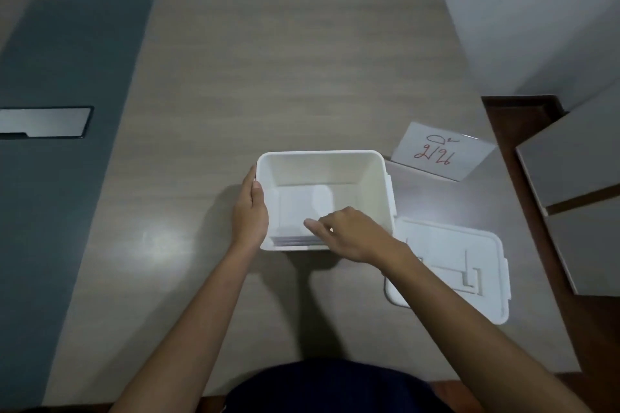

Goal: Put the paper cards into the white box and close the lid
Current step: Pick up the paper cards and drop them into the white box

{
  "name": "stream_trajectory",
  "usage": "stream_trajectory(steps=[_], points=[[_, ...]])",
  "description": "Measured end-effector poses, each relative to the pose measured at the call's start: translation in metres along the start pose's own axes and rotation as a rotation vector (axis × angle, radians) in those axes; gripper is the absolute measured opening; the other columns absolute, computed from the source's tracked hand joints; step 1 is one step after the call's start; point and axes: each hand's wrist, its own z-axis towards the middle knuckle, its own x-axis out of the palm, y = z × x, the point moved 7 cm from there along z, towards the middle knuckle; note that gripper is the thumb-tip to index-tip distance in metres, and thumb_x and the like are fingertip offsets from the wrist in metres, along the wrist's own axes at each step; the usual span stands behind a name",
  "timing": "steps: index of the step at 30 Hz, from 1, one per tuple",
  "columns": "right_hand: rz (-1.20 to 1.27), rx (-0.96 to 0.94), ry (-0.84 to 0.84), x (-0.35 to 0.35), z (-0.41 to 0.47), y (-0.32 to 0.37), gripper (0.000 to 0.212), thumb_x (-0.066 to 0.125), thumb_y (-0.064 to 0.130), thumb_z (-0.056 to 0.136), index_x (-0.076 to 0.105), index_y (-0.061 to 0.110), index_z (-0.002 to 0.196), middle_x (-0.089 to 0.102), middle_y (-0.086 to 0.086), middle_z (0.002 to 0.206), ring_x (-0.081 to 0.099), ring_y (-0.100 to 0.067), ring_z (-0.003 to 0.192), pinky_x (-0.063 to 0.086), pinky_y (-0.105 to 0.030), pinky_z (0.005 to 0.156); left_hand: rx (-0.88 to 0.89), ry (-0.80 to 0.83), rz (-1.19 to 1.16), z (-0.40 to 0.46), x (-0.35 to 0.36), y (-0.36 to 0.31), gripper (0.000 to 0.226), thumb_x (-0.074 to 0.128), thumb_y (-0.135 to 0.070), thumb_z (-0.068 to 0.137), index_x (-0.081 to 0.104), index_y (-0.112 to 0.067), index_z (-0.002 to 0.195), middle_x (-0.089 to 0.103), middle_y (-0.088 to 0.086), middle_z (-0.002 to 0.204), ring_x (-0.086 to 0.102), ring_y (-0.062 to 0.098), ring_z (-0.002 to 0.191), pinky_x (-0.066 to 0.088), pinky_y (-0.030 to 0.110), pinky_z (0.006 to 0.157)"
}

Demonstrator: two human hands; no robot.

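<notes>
The white box (pixel 322 157) stands open in the middle of the table. A stack of white paper cards (pixel 292 214) lies inside it, against the near wall. My left hand (pixel 250 211) grips the box's left wall, thumb over the rim. My right hand (pixel 349 233) reaches over the near rim with its fingers down on the cards' near edge; whether it pinches them I cannot tell. The white lid (pixel 469 251) lies flat on the table to the right of the box, partly under my right forearm.
A folded white card with red handwriting (pixel 439 152) stands behind the box to the right. A dark panel with a metal plate (pixel 43 122) runs along the table's left side. Grey boards (pixel 577 184) lie past the table's right edge.
</notes>
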Motion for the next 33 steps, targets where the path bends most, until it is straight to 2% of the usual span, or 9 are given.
stream_trajectory(steps=[5, 8, 11, 14, 17, 19, 25, 28, 33], points=[[0.185, -0.028, -0.519, -0.086, 0.008, -0.046, 0.025, 0.057, 0.033, 0.097, 0.072, 0.014, 0.105, 0.073, -0.004, 0.105, 0.061, -0.024, 0.101, 0.047, -0.035, 0.088, 0.033, 0.015, 0.045, 0.008, 0.008, -0.005, 0.043, 0.028, -0.027, 0.103, 0.040, -0.030, 0.145, 0.048, -0.005, 0.147, 0.045, 0.011, 0.131, 0.029, 0.018, 0.100], [0.084, 0.197, -0.818, -0.137, 0.013, -0.128, 0.040, 0.066, 0.017, 0.089, 0.060, 0.010, 0.128, 0.063, -0.013, 0.126, 0.051, -0.034, 0.122, 0.037, -0.038, 0.103, 0.041, 0.044, 0.042, 0.014, 0.016, -0.009, 0.043, 0.029, -0.027, 0.103, 0.040, -0.031, 0.145, 0.049, -0.007, 0.145, 0.045, 0.005, 0.127, 0.029, 0.019, 0.100], [-0.037, 0.515, -0.670, -0.150, 0.023, -0.213, 0.066, 0.072, 0.016, 0.084, 0.042, 0.009, 0.143, 0.050, -0.017, 0.143, 0.031, -0.041, 0.141, 0.021, -0.052, 0.115, 0.052, 0.073, 0.019, 0.017, 0.024, -0.016, 0.043, 0.029, -0.024, 0.103, 0.042, -0.031, 0.144, 0.049, -0.009, 0.145, 0.044, 0.004, 0.128, 0.031, 0.020, 0.103], [-0.076, 0.673, -0.527, -0.148, 0.020, -0.257, 0.049, 0.073, 0.025, 0.085, 0.059, 0.017, 0.131, 0.064, -0.019, 0.126, 0.048, -0.038, 0.130, 0.016, -0.054, 0.117, 0.040, 0.085, 0.017, 0.020, 0.029, -0.017, 0.042, 0.030, -0.028, 0.102, 0.043, -0.036, 0.141, 0.050, -0.012, 0.144, 0.046, 0.005, 0.129, 0.037, 0.031, 0.110], [-0.027, 0.621, -0.596, -0.152, 0.013, -0.253, 0.026, 0.071, 0.026, 0.088, 0.072, 0.013, 0.110, 0.074, -0.019, 0.101, 0.066, -0.035, 0.097, 0.045, -0.041, 0.092, 0.041, 0.090, 0.006, 0.022, 0.030, -0.019, 0.042, 0.030, -0.028, 0.102, 0.044, -0.036, 0.141, 0.049, -0.014, 0.144, 0.044, 0.007, 0.133, 0.036, 0.036, 0.114], [0.050, 0.558, -0.694, -0.163, 0.005, -0.233, 0.024, 0.069, 0.025, 0.091, 0.072, 0.010, 0.109, 0.075, -0.018, 0.099, 0.068, -0.034, 0.088, 0.047, -0.033, 0.070, 0.041, 0.090, 0.000, 0.022, 0.031, -0.020, 0.042, 0.030, -0.026, 0.103, 0.043, -0.033, 0.142, 0.049, -0.013, 0.145, 0.043, 0.005, 0.133, 0.033, 0.030, 0.114], [0.122, 0.023, -1.058, -0.210, -0.028, -0.092, 0.024, 0.071, 0.025, 0.089, 0.073, 0.008, 0.106, 0.075, -0.012, 0.101, 0.071, -0.032, 0.088, 0.056, -0.041, 0.075, 0.034, 0.096, -0.011, 0.020, 0.032, -0.019, 0.042, 0.031, -0.027, 0.102, 0.045, -0.033, 0.142, 0.051, -0.016, 0.139, 0.045, 0.002, 0.126, 0.032, 0.021, 0.105], [0.119, -0.170, -0.986, -0.189, -0.035, -0.027, 0.018, 0.070, 0.020, 0.086, 0.075, 0.010, 0.100, 0.076, -0.010, 0.099, 0.072, -0.032, 0.086, 0.057, -0.040, 0.074, 0.036, 0.086, 0.001, 0.022, 0.031, -0.021, 0.041, 0.032, -0.027, 0.103, 0.046, -0.033, 0.141, 0.053, -0.018, 0.129, 0.048, 0.004, 0.120, 0.034, 0.021, 0.099], [-0.056, 0.000, -0.369, -0.081, 0.007, -0.013, 0.016, 0.061, 0.028, 0.092, 0.073, 0.023, 0.101, 0.075, -0.003, 0.099, 0.069, -0.030, 0.091, 0.048, -0.030, 0.067, 0.058, 0.083, 0.019, 0.024, 0.031, -0.017, 0.042, 0.032, -0.027, 0.103, 0.044, -0.029, 0.143, 0.048, -0.008, 0.146, 0.044, 0.009, 0.131, 0.031, 0.022, 0.107]])
